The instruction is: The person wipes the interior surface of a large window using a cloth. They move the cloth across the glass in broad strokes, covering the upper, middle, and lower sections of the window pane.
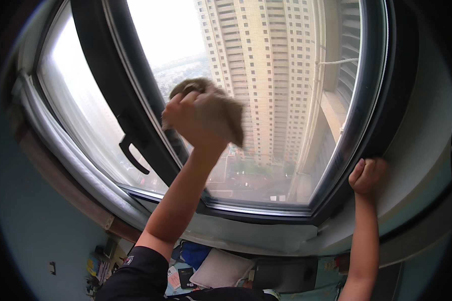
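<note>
My left hand (186, 118) grips a crumpled brown cloth (228, 114), slightly blurred. Both are in front of the left part of a window pane (248, 180) with a fine mesh look; whether the cloth touches it I cannot tell. A dark window frame (393, 94) surrounds the pane. At the frame's lower right edge, beside the pale wall, my right hand (369, 175) is curled into a fist. No object shows in it, though its far side is hidden.
A black window handle (132, 156) juts from the dark upright left of the pane. Farther left hangs a pale curtain (56, 124). Below the sill (248, 227) lie a light cushion (222, 268), a blue cloth (194, 254) and a dark flat object (286, 274). Tall buildings stand outside.
</note>
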Action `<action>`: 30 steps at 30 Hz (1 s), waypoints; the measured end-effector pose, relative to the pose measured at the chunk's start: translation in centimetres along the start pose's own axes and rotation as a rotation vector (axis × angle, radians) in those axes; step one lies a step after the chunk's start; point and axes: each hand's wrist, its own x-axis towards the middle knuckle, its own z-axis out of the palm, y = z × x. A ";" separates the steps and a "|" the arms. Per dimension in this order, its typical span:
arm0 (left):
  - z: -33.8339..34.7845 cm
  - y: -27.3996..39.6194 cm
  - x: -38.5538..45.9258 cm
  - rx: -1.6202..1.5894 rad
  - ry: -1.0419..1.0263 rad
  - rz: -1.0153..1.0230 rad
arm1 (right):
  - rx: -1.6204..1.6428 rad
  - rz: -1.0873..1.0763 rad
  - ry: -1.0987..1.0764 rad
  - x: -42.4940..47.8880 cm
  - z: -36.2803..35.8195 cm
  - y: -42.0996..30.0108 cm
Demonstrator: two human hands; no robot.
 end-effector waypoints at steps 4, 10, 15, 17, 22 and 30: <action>-0.3 9.4 3.2 -0.382 0.326 0.113 | 0.037 0.011 -0.028 -0.5 -0.1 -0.1; -3.1 23.2 3.3 -0.473 -0.079 0.223 | 0.026 -0.073 0.015 0.0 0.3 0.2; -3.9 24.7 1.8 -0.600 0.051 0.296 | 0.224 -0.055 -0.038 1.7 -0.3 -0.6; -3.9 21.7 0.6 -0.598 -0.064 0.319 | 0.215 -0.069 -0.038 2.2 -0.2 -1.2; -4.6 7.5 -2.0 -0.596 -0.298 0.302 | 0.008 -0.063 -0.030 -0.3 -0.1 -0.5; -5.9 -10.5 -3.1 -0.045 -0.134 0.136 | -0.056 -0.079 -0.032 0.6 -1.2 -0.6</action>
